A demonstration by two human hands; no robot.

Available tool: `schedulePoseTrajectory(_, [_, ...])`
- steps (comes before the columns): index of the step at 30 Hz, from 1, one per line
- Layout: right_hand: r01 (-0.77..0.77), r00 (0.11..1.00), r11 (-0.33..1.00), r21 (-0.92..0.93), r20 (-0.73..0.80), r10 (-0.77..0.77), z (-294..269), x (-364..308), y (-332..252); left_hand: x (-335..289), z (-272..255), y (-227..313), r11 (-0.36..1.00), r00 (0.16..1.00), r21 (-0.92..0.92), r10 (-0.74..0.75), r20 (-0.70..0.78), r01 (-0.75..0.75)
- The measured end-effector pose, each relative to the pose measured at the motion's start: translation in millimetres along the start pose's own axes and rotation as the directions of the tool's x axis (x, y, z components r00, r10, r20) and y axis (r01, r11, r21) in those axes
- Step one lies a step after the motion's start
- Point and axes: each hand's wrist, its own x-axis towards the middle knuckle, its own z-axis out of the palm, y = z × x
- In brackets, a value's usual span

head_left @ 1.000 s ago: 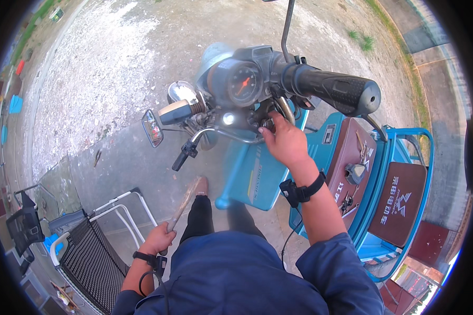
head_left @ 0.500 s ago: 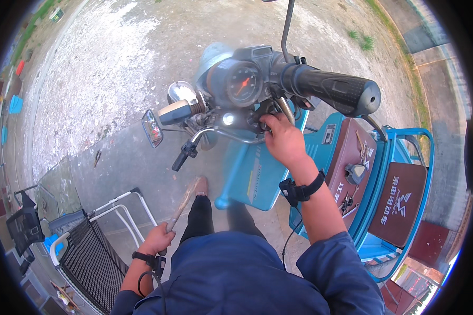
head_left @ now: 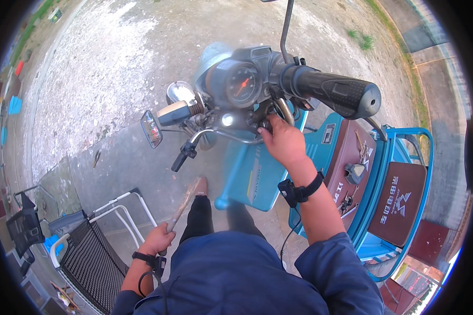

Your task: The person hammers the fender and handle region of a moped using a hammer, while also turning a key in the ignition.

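My right hand (head_left: 286, 142) reaches to the handlebar area of a blue electric tricycle (head_left: 252, 168). Its fingers are curled round a small dark part beneath the round speedometer (head_left: 242, 84), beside a bent metal tube (head_left: 285, 111); what they pinch is mostly hidden. A black grip (head_left: 333, 90) sticks out above that hand. Low on the left, my left hand (head_left: 159, 239) is closed round a wooden stick (head_left: 183, 203), whose far end points up toward my shoe. Both wrists wear black bands with small cabled devices.
The brown seat (head_left: 347, 157) carries a grey block-shaped object (head_left: 355, 173) and small metal tools. A mirror (head_left: 152, 128) and a bar with a black end (head_left: 180, 160) project left. A mesh chair (head_left: 94, 257) stands by my left arm. Behind the seat is a blue-framed brown backrest (head_left: 398, 205).
The fingers of my right hand have shifted slightly at the small part, with the thumb now lower. My left hand and the stick have stayed in place.
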Motion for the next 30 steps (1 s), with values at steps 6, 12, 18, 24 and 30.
schedulePoseTrajectory(6, [0.223, 0.966, 0.975, -0.009, -0.132, -0.222, 10, -1, 13, -4, -3, 9, 1.0, 1.0, 0.009, 0.006, -0.007, -0.006])
schedulePoseTrajectory(12, [-0.002, 0.999, 0.999, 0.035, -0.033, 0.004, 2, -2, -1, -1, 0, 3, 1.0, 1.0, 0.006, -0.007, -0.005, 0.007])
schedulePoseTrajectory(18, [0.286, 0.945, 0.958, 0.024, -0.175, -0.277, 8, -4, 10, -3, -1, 9, 0.999, 1.0, 0.021, 0.025, 0.004, -0.025])
schedulePoseTrajectory(24, [0.116, 0.99, 0.992, 0.043, -0.091, -0.112, 13, -1, 16, -4, -1, 16, 0.999, 1.0, 0.037, 0.021, 0.011, -0.021])
schedulePoseTrajectory(30, [0.021, 0.997, 0.925, 0.38, -0.073, 0.008, -5, -25, 30, -6, 0, 15, 0.999, 1.0, 0.028, 0.022, -0.006, -0.022])
